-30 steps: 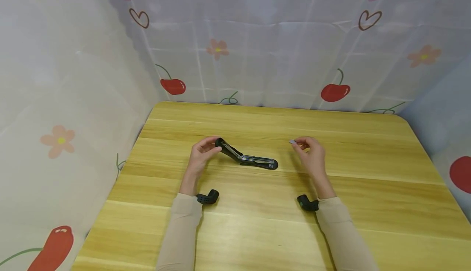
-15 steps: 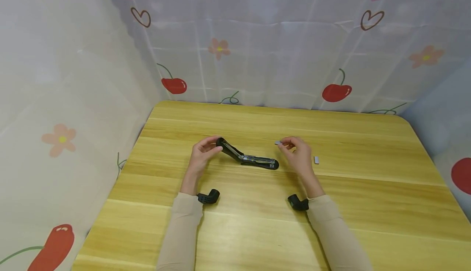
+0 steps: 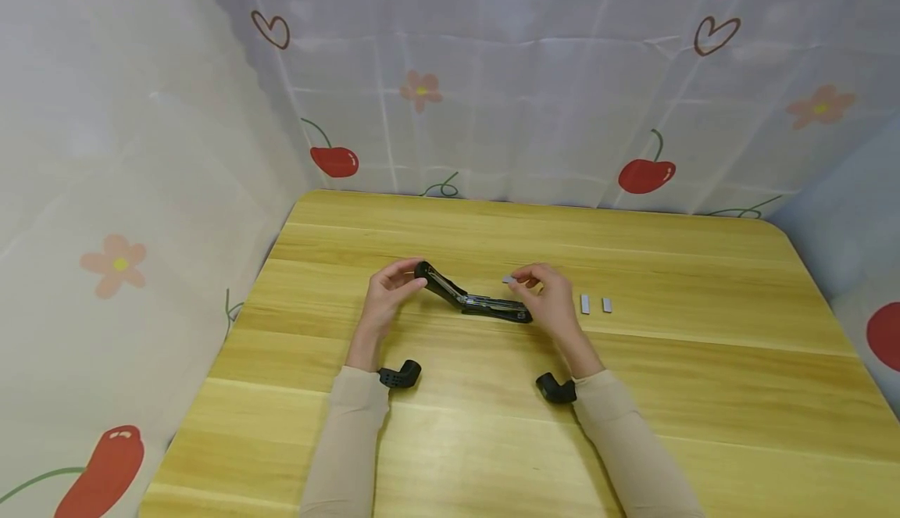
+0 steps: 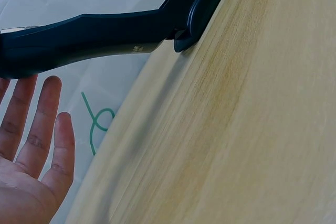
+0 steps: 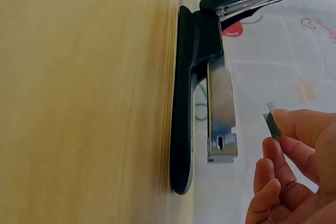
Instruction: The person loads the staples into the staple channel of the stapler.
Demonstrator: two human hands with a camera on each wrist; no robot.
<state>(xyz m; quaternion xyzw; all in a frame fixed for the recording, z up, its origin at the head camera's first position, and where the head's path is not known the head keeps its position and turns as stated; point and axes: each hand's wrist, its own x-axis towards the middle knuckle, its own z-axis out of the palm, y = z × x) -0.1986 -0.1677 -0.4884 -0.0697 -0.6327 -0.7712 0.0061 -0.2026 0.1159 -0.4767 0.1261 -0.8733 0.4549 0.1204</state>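
Note:
A black stapler [image 3: 495,315] lies on the table with its top cover swung up and back, baring the metal staple channel [image 5: 221,103]. My left hand [image 3: 383,299] grips the end of the raised cover. In the left wrist view the cover [image 4: 100,38] crosses above the spread fingers of that hand [image 4: 34,156]; its thumb is out of that view. My right hand [image 3: 554,307] pinches a small grey staple strip [image 5: 272,124] between thumb and index finger. The strip is above the table, apart from the channel and near its front end.
Two more staple strips, one nearer [image 3: 585,304] and one farther right [image 3: 607,305], lie on the wooden table [image 3: 703,393]. A printed curtain [image 3: 520,112] hangs behind the table's far edge.
My right hand has moved left with the staple strip, toward the stapler's front end, uncovering two strips on the table. My left hand and the stapler have stayed in place.

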